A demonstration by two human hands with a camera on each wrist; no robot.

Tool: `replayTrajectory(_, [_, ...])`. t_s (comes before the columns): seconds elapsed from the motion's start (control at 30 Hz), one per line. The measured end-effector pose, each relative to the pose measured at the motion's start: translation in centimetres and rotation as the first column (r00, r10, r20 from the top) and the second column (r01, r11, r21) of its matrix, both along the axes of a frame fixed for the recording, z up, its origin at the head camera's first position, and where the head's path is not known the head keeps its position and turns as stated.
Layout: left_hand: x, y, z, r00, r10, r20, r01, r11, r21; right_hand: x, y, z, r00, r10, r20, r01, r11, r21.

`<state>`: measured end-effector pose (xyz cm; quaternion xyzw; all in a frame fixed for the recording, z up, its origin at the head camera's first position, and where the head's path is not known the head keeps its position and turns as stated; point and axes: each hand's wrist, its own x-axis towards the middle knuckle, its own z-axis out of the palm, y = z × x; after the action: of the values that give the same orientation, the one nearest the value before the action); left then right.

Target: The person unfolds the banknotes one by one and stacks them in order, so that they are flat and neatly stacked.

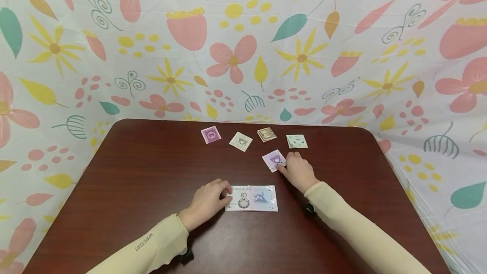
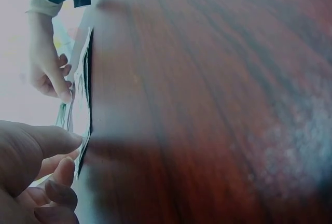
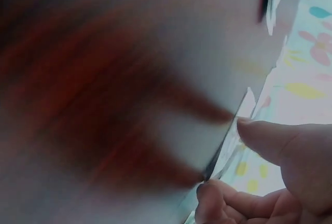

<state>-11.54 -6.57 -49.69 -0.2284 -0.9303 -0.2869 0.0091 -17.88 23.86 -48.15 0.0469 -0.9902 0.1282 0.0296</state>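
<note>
A flat pale banknote (image 1: 258, 204) printed with a 10 lies near the middle of the table, apparently with another under it. My left hand (image 1: 207, 201) pinches its left end between thumb and curled fingers, as the left wrist view shows. Farther off and to the right, my right hand (image 1: 300, 173) holds a small folded purple banknote (image 1: 272, 160) by its right side, the thumb on its near corner. In the right wrist view the thumb and fingers of the right hand (image 3: 280, 172) are at two places along that folded note's edge.
Behind lie a folded magenta note (image 1: 211, 135), a folded pale note (image 1: 241, 142), a folded brown note (image 1: 266, 134) and a folded green note (image 1: 297, 141). The dark wooden table (image 1: 152, 164) ends at a flower-patterned cloth (image 1: 236, 24).
</note>
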Motion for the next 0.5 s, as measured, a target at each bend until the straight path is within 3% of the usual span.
replayTrajectory(0.13, [0.0,0.0,0.0,1.0,0.001,0.004,-0.001,1.0,-0.001,-0.2,-0.3,0.2,1.0,-0.002,0.014,0.002,1.0,-0.009])
replayTrajectory(0.5, [-0.1,-0.1,-0.2,1.0,-0.012,0.01,0.012,1.0,-0.013,-1.5,0.5,0.2,0.994,-0.038,0.102,0.054,0.986,-0.157])
